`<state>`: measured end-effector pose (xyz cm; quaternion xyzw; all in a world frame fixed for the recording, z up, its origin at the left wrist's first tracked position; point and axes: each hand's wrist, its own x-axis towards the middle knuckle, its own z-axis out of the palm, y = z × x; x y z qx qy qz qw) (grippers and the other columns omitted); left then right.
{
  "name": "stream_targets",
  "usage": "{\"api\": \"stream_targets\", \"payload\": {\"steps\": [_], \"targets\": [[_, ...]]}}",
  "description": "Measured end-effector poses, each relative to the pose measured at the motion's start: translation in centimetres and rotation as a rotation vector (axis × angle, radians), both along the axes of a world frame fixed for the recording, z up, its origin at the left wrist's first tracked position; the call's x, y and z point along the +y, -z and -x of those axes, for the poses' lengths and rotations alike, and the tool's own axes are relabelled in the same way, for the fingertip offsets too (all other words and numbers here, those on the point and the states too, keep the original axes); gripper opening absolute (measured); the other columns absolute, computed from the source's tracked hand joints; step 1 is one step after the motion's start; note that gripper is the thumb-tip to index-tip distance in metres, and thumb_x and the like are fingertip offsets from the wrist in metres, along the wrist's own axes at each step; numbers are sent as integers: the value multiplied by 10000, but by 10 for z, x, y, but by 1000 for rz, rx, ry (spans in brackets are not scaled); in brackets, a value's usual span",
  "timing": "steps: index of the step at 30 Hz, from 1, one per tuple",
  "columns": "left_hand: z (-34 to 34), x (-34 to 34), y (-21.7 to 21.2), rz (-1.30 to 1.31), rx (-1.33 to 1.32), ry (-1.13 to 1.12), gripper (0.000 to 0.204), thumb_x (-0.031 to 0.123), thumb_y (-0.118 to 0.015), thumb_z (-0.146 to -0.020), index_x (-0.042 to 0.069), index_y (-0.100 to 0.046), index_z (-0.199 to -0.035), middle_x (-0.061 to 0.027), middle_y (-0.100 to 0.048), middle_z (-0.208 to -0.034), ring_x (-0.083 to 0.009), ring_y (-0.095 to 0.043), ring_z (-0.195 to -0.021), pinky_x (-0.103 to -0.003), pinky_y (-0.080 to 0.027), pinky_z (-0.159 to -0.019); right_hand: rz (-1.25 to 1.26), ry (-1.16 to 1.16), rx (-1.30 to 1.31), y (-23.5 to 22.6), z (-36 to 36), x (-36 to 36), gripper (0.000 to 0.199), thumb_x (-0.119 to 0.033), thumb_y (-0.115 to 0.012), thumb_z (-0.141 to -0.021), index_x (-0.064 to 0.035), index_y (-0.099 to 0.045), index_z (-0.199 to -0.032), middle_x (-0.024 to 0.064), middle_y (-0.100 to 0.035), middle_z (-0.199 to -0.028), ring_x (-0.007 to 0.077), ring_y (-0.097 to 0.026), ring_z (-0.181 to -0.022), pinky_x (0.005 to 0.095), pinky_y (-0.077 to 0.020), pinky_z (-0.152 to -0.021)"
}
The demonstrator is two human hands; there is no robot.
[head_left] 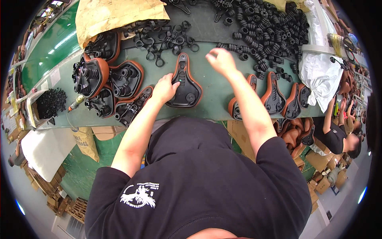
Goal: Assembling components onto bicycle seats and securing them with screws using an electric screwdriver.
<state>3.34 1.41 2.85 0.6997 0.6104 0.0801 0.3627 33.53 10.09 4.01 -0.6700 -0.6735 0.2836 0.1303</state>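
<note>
Saddle (pixel 188 88), black underside up and brown-rimmed, lies mid-counter (pixel 215 99), nose pointing to the far side. The left hand (pixel 164 89) touches its left edge, thumb over the underside; whether the fingers grip cannot be told. The right hand (pixel 221 61) hovers farther right, fingers curled and blurred, their hold unclear, near black ribbed cylinders (pixel 274 34). Other saddles (pixel 126 79) sit left and right, black looped parts (pixel 161 40) beyond.

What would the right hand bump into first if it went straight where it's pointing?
Probably the nearest black ring-shaped part: the right hand points forward and left towards it. The hand might pass above; its height is unclear.
</note>
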Motion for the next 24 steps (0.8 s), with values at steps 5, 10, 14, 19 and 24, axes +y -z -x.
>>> {"api": "stream_targets", "payload": {"steps": [5, 10, 14, 19, 24], "targets": [[3, 13, 0, 166, -3, 8, 430, 294, -699, -1003, -1, -648, -1311, -245, -686, -1296, -429, -648, -1218, -484, -520, -1041, 166, -114, -359, -9, -36, 77, 520, -344, -768, -908, -96, -649, -1349, 227, -621, -1339, 401, -693, -1168, 487, -581, -1003], [-34, 57, -34, -183, -86, 76, 355, 207, -734, -989, 4, -676, -1274, -201, -704, -1222, -338, -705, -1099, -414, -557, -985, 225, -271, -382, 27, -37, 44, 487, -265, -806, -876, -100, -604, -1288, 236, -617, -1250, 435, -707, -1091, 519, -593, -907], [-82, 81, -28, 88, -539, -139, 390, 218, -770, -981, 2, -647, -1280, -121, -709, -1120, -223, -702, -932, -359, -581, -857, -43, -56, 236, -11, 5, 9, 589, -165, -826, -866, -92, -563, -1388, 176, -679, -1250, 348, -728, -1052, 456, -583, -941], [-80, 69, -28, 285, -717, -329, 462, 65, -839, -904, 13, -622, -1309, -46, -685, -1091, -79, -656, -844, -250, -562, -804, -82, -104, 300, -24, -27, 4, 606, -119, -792, -811, -99, -610, -1388, 122, -600, -1384, 183, -681, -854, 331, -585, -789], [-53, 46, -57, -76, -538, -107, 471, 98, -833, -840, 41, -644, -1268, -91, -629, -1185, -211, -667, -983, -332, -593, -875, -124, -30, -365, 46, -93, 14, 516, -192, -737, -904, -196, -580, -1396, 124, -605, -1347, 413, -738, -959, 520, -623, -829]]}}
